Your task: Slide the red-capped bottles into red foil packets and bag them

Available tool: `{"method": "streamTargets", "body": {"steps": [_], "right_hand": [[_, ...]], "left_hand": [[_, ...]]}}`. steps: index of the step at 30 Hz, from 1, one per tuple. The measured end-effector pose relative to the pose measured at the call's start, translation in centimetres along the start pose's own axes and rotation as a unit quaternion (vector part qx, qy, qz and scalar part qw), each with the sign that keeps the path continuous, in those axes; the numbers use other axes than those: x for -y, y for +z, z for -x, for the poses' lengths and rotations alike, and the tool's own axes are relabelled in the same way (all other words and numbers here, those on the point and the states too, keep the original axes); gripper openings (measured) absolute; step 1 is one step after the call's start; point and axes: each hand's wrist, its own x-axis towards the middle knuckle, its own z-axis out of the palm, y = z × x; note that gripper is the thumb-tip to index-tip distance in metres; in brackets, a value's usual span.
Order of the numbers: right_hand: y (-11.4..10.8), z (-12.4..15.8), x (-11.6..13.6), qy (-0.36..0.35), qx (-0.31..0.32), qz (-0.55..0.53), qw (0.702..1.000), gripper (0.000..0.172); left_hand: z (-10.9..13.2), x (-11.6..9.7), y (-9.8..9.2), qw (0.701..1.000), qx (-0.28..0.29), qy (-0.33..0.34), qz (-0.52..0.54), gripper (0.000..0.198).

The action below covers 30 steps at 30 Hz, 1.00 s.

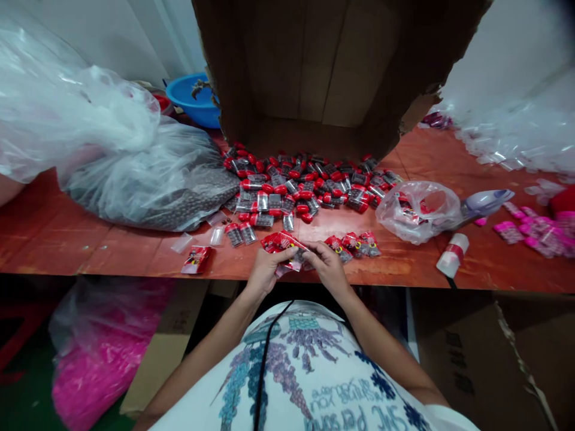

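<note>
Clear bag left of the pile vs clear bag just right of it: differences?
Size: the left bag is far bigger than the right bag.
Contents: the left bag holds dark beads; the right bag, some red-printed items.
Both are see-through plastic, on the table.

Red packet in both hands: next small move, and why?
I'd probably lay the red packet with the similar packets beside the right hand, if it's closed; that isn't clear here. Those lie in a row, and the left hand and right hand both hold this one.
</note>
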Motion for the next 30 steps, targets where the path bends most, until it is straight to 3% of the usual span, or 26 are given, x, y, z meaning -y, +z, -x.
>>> {"method": "streamTargets", "body": {"steps": [6, 10, 15, 21, 26, 30], "right_hand": [[-0.1, 0.1, -0.7, -0.020, -0.057, 0.057, 0.997, 0.015], [-0.3, 0.1, -0.8, 0.034, -0.061, 0.000, 0.998, 0.019], [-0.2, 0.3, -0.8, 0.079, -0.065, -0.071, 0.992, 0.021], [-0.2, 0.3, -1.0, 0.071, -0.057, -0.058, 0.994, 0.024], [0.2, 0.9, -1.3, 0.015, -0.100, 0.006, 0.995, 0.019], [0.8, 1.2, -1.6, 0.043, -0.096, -0.051, 0.993, 0.019]], "left_hand": [[-0.1, 0.5, 0.3, 1.000, 0.006, -0.018, -0.004, 0.022], [-0.3, 0.8, 0.8, 0.999, 0.003, -0.039, 0.010, 0.025], [0.0, 1.2, 1.1, 1.000, -0.003, -0.001, 0.021, 0.024], [0.1, 1.4, 1.0, 0.999, 0.000, -0.034, 0.004, 0.025], [0.3, 1.8, 1.2, 0.999, -0.030, -0.004, 0.016, 0.026], [0.3, 2.0, 1.2, 1.000, -0.018, -0.016, 0.002, 0.025]]}}
